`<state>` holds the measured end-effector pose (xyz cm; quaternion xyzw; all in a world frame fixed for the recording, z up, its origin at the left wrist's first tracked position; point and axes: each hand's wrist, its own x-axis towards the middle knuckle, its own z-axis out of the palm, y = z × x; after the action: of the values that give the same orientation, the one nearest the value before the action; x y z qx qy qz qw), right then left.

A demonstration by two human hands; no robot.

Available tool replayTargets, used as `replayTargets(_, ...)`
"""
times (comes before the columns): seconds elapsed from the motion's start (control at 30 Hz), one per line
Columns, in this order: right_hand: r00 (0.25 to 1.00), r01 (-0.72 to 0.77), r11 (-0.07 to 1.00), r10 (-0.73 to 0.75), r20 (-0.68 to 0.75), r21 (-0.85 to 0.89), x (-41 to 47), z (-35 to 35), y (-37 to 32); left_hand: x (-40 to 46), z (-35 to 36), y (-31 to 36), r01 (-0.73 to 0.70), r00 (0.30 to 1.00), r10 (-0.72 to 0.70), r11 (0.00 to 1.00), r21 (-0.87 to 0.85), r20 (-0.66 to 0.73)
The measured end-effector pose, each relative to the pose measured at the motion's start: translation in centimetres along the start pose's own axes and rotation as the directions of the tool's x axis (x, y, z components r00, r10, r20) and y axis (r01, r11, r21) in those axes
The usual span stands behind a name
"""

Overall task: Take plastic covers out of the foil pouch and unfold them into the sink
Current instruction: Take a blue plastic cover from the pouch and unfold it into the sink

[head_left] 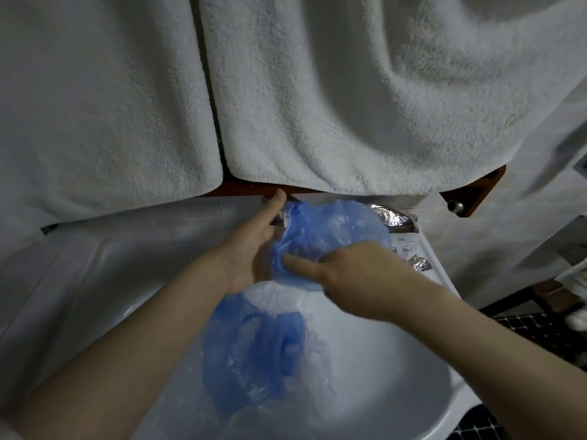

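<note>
Sink [397, 392] rim pouch [409, 246] reads "Date"

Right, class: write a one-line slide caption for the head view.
Both hands, left hand and right hand, spread a blue plastic cover above the sink.

2 white towels [349, 106] hang over pale tiled wall [495, 242].

Clearance above the white sink [397, 385]. I see two white towels [349, 100] hanging low over its far edge, closing off approach from above and behind. My left hand [251, 249] and right hand [359, 274] fill the middle with a blue plastic cover [330, 230] between them. More blue covers [254, 354] lie in the basin's left half; its right half is bare. The foil pouch [395, 215] sits on the far right rim.
</note>
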<state>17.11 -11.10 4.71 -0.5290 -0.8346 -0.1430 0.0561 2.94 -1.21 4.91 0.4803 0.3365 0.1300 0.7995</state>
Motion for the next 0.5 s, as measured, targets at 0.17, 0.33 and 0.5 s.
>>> replayTargets(0.17,0.998,-0.040,0.994,0.034,-0.060,-0.097,-1.5,2.6,-2.3,0.8,1.2,-1.6,-0.154,0.977,0.163,0.985,0.076,-0.135)
replayTargets(0.33,0.987,-0.150,0.982,0.141,-0.081,-0.116,-3.0,5.2,-2.2,1.0,1.2,-2.1,-0.316,0.935,0.303,0.948,-0.045,-0.187)
replayTargets(0.5,0.958,-0.217,0.975,0.222,-0.184,0.044,-4.9,5.3,-1.1,1.4,0.9,-1.6,-0.377,0.900,0.350,0.924,-0.058,-0.260)
